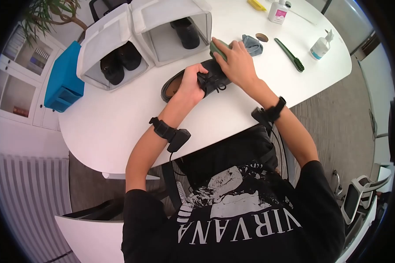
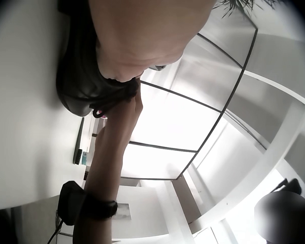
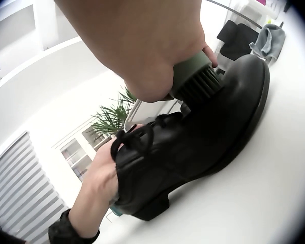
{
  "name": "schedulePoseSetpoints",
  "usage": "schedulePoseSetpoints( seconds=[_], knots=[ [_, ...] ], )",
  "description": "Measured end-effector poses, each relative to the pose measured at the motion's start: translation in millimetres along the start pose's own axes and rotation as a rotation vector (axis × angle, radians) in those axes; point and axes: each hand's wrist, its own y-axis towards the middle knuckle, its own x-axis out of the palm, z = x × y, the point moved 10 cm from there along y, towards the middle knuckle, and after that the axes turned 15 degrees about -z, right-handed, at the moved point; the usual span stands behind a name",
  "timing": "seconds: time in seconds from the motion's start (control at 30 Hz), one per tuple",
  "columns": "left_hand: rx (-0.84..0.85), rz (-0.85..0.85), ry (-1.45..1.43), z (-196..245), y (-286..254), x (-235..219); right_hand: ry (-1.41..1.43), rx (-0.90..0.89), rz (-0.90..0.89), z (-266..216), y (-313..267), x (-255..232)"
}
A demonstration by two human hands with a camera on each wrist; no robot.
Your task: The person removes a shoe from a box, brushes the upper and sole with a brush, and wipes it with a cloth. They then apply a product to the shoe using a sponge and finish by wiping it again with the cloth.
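Now black shoe [image 1: 206, 81] on table [image 1: 118, 127] between hands: left hand [image 1: 191, 83] grips laces side, right hand [image 1: 237, 63] holds green brush [image 1: 218, 49] on toe

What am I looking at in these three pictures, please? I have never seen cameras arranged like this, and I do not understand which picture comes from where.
There is no machine: a person works with bare hands and wears three cameras. The wide picture comes from the head and looks down at a white table. The other two come from black bands on the wrists.

The left hand grips a black lace-up shoe that lies on the table. The right hand holds a green shoe brush with its bristles against the toe.

Also on the table: two open white boxes with dark shoes inside, a grey cloth, a long green brush and two bottles.

The left wrist picture shows mostly palm and ceiling.
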Motion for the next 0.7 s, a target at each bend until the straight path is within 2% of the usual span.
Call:
schedulePoseSetpoints(
  seconds=[0.07, 0.17, 0.2, 0.27, 0.3, 0.33, 0.4, 0.43, 0.53, 0.63, 0.7],
  knots=[
    [0.011, -0.023, -0.021, -2.0, 3.1, -4.7, 0.051, 0.003, -0.054, 0.9, -26.5, -5.9],
    [-0.076, -0.085, 0.046, -12.3, 6.3, -11.6, 0.075, -0.037, -0.069, 8.9, -64.4, -13.0],
    [-0.1, -0.108, 0.089, -12.4, 5.8, -14.3, 0.116, -0.023, -0.129, 16.5, -68.9, -15.8],
    [-0.164, -0.254, 0.143, -22.9, 1.8, -30.6, 0.18, -0.006, -0.235, 27.8, -70.1, -33.9],
    [-0.184, -0.31, 0.158, -31.8, -1.0, -40.8, 0.096, -0.086, -0.193, 22.2, -70.7, -47.1],
    [-0.207, -0.368, 0.174, -35.7, -3.4, -36.5, 0.027, -0.151, -0.22, 13.3, -68.1, -52.4],
    [-0.279, -0.342, 0.254, -43.7, -1.0, -43.1, -0.105, -0.286, -0.284, -10.9, -63.4, -56.1],
    [-0.316, -0.324, 0.296, -46.7, -2.2, -46.5, -0.082, -0.334, -0.299, -18.6, -58.0, -50.6],
    [-0.331, -0.405, 0.479, -45.7, -6.6, -48.4, -0.09, -0.477, -0.345, -43.4, -28.7, -27.1],
    [-0.351, -0.448, 0.479, -57.1, 4.2, -76.0, -0.049, -0.673, -0.298, -92.4, -10.7, -2.5],
    [-0.323, -0.454, 0.498, -47.4, -13.0, -44.7, -0.051, -0.716, -0.276, -119.3, -3.7, 4.2]
  ],
)
